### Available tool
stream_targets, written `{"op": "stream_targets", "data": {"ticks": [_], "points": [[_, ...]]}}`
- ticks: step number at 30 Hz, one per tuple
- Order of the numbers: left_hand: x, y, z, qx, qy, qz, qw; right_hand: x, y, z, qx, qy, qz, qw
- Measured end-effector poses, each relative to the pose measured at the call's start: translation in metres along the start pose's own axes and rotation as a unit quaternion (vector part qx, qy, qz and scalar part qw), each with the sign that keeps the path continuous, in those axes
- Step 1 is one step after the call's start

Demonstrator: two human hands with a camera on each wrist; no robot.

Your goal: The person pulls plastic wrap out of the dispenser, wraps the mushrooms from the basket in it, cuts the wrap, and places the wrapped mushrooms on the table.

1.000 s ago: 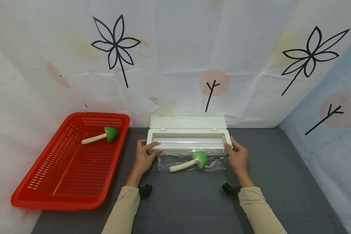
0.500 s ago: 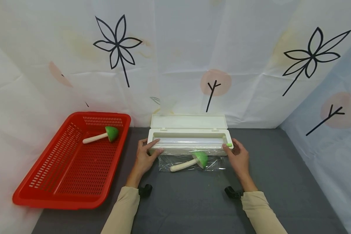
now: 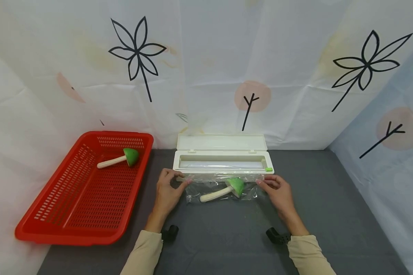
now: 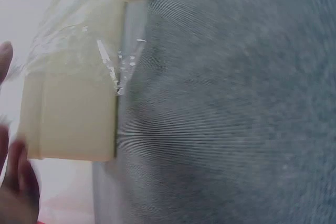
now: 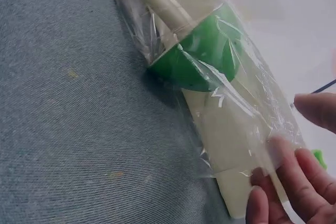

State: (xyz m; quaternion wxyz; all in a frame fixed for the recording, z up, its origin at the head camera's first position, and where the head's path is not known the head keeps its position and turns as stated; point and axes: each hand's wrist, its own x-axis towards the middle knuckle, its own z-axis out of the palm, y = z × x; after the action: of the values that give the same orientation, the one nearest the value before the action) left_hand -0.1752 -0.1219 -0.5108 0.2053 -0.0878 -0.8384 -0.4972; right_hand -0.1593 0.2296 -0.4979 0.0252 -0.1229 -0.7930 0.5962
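Note:
A white cling film dispenser (image 3: 223, 157) stands at the back of the table, its lid raised, with a film roll (image 3: 223, 164) inside. Clear cling film (image 3: 247, 193) hangs over its front onto the table, overlapping a toy mushroom (image 3: 236, 186) with a green cap and pale stalk. At the film's left end is my left hand (image 3: 168, 191), thumb and fingers apart by the dispenser's front in the left wrist view. My right hand (image 3: 280, 193) is at the other end. Its fingertips (image 5: 281, 153) touch the film, the thumb (image 5: 317, 111) held away from them.
A red perforated basket (image 3: 89, 238) stands at the left with another green-capped toy mushroom (image 3: 130, 156) inside. A green slider (image 3: 269, 169) shows at the dispenser's right end. Patterned white fabric (image 3: 206, 68) hangs behind the grey table (image 3: 223, 244).
Both hands have come off the dispenser's ends and moved down to the film at its front. My right thumb has left the area by the green slider. The mushrooms have not moved.

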Motion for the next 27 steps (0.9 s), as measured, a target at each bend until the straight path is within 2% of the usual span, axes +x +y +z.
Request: {"op": "stream_targets", "data": {"ticks": [3, 6, 8, 10, 15, 17, 20, 24, 27], "points": [[0.000, 0.004, -0.002, -0.052, -0.037, 0.001, 0.9980, 0.002, 0.000, -0.002, 0.026, -0.003, -0.006, 1.000], [0.000, 0.006, -0.005, -0.115, -0.073, -0.027, 0.9903, 0.003, 0.002, -0.004, 0.034, -0.005, -0.018, 0.999], [0.000, 0.006, -0.006, -0.139, -0.087, -0.044, 0.9854, 0.003, 0.003, -0.006, 0.037, -0.009, -0.028, 0.999], [0.000, 0.006, -0.007, -0.142, -0.096, -0.056, 0.9836, 0.003, 0.003, -0.007, 0.040, -0.013, -0.039, 0.998], [0.001, 0.023, -0.013, -0.115, -0.111, -0.076, 0.9843, 0.002, 0.004, -0.008, 0.052, -0.031, -0.062, 0.996], [0.000, 0.022, -0.013, -0.126, -0.116, -0.083, 0.9816, 0.002, 0.004, -0.008, 0.059, -0.044, -0.078, 0.994], [-0.001, 0.009, -0.010, -0.150, -0.121, -0.091, 0.9771, 0.004, 0.006, -0.008, 0.063, -0.069, -0.109, 0.990], [-0.003, 0.001, -0.010, -0.162, -0.125, -0.069, 0.9764, 0.007, 0.010, -0.009, 0.056, -0.090, -0.160, 0.981], [-0.004, -0.003, -0.009, -0.152, -0.128, -0.029, 0.9796, 0.009, 0.013, -0.009, 0.062, -0.097, -0.201, 0.973]]}}
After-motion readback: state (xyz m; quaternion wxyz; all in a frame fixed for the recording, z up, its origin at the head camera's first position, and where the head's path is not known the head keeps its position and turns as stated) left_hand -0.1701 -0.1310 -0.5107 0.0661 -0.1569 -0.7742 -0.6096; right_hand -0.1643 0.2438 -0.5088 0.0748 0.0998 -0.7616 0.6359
